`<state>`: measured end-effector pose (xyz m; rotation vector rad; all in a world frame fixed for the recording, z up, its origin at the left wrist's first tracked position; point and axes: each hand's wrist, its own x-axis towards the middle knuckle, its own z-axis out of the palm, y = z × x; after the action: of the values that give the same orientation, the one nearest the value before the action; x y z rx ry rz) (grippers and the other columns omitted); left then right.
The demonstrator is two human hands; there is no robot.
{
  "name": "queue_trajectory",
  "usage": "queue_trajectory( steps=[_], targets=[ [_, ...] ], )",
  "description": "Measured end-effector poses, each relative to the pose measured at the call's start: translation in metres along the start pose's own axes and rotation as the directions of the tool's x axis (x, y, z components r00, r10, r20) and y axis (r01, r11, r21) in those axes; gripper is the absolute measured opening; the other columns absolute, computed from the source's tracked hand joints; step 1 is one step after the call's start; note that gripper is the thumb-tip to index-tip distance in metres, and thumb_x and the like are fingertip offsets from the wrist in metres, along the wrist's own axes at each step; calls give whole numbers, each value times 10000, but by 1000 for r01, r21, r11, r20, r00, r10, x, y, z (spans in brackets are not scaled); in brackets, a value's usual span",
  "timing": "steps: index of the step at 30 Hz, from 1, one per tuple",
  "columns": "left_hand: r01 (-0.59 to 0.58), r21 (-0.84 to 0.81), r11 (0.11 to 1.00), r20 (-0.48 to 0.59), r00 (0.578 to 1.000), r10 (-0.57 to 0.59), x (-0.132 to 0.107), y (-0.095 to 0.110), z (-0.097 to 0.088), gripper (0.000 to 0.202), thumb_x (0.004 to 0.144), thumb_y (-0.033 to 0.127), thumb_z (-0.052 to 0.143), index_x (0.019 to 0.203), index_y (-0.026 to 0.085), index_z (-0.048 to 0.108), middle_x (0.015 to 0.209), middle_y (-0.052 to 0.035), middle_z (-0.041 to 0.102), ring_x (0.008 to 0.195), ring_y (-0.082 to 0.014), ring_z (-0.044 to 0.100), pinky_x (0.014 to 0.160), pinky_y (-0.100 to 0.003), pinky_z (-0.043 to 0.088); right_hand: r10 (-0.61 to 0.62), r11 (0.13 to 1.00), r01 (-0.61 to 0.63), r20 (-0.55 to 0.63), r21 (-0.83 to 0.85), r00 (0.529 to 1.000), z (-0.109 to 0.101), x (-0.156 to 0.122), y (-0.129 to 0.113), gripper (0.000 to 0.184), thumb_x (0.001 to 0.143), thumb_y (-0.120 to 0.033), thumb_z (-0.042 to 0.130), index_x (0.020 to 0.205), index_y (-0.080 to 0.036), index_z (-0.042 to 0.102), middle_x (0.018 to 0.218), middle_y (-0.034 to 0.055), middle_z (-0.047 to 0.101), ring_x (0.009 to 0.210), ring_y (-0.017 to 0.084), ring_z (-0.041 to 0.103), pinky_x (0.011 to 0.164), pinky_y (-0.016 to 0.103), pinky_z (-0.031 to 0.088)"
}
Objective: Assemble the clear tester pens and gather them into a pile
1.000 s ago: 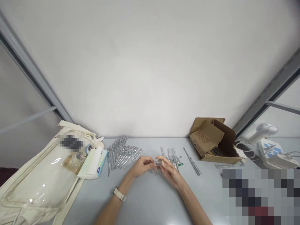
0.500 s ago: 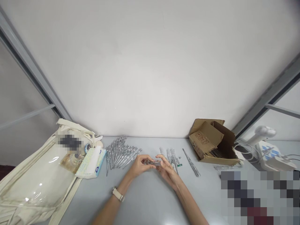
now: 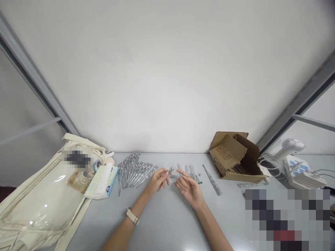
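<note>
At lower centre of the frame, above the grey bench (image 3: 167, 223), the left hand (image 3: 156, 181) pinches one clear pen-shaped tool (image 3: 169, 170) at its fingertips, tip pointing up-right. The right hand (image 3: 190, 187) lies just beside it, palm up, fingers loosely spread, gripping nothing visible. A pile of like tools (image 3: 134, 170) lies to the left, a cardboard box (image 3: 232, 157) to the right.
</note>
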<state>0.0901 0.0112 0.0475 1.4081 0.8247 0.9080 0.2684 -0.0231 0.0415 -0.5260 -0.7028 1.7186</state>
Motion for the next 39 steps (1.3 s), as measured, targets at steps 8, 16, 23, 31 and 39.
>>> queue_trajectory(
  steps=[8, 16, 23, 31, 39],
  targets=[
    [88, -85, 992, -1, 996, -88, 5, -11, -2, 465, 828, 613, 537, 940, 163, 576, 554, 33, 589, 339, -38, 367, 352, -176, 161, -200, 952, 135, -226, -275, 953, -12, 5, 3, 365, 735, -404, 753, 1015, -243, 583, 523, -105, 226, 484, 97, 222, 549, 277, 252],
    [116, -224, 968, -93, 986, -139, 6, -14, -7, 399, 788, 546, 616, 885, 163, 563, 681, 15, 604, 398, -25, 384, 348, -165, 129, -636, 487, 133, -246, -863, 732, -20, 2, 3, 220, 823, -332, 559, 1017, -244, 505, 634, -59, 402, 585, 155, 394, 634, 308, 326],
    [145, -245, 959, -48, 986, -161, 6, -13, -7, 395, 804, 530, 604, 932, 157, 577, 654, 32, 561, 387, -20, 367, 353, -165, 145, -760, -18, -142, -79, -990, 645, -37, 2, -4, 221, 813, -211, 426, 993, -178, 550, 909, 91, 514, 912, 277, 485, 864, 441, 290],
    [174, -186, 967, 44, 985, -168, 3, -5, -3, 409, 816, 552, 594, 922, 158, 576, 616, 48, 530, 363, -17, 328, 339, -165, 159, -824, -138, -705, -315, -695, 472, -92, -23, -24, 361, 831, -259, 446, 1069, -36, 601, 969, 260, 549, 945, 395, 502, 780, 478, 335],
    [211, -158, 965, 143, 972, -189, 2, -5, -6, 403, 836, 534, 556, 906, 140, 605, 593, 37, 542, 338, -19, 293, 341, -180, 161, -776, -13, -117, -63, -993, 628, -69, -21, -32, 329, 916, -376, 411, 1043, -127, 584, 953, 128, 536, 879, 251, 557, 828, 422, 457]
  ],
)
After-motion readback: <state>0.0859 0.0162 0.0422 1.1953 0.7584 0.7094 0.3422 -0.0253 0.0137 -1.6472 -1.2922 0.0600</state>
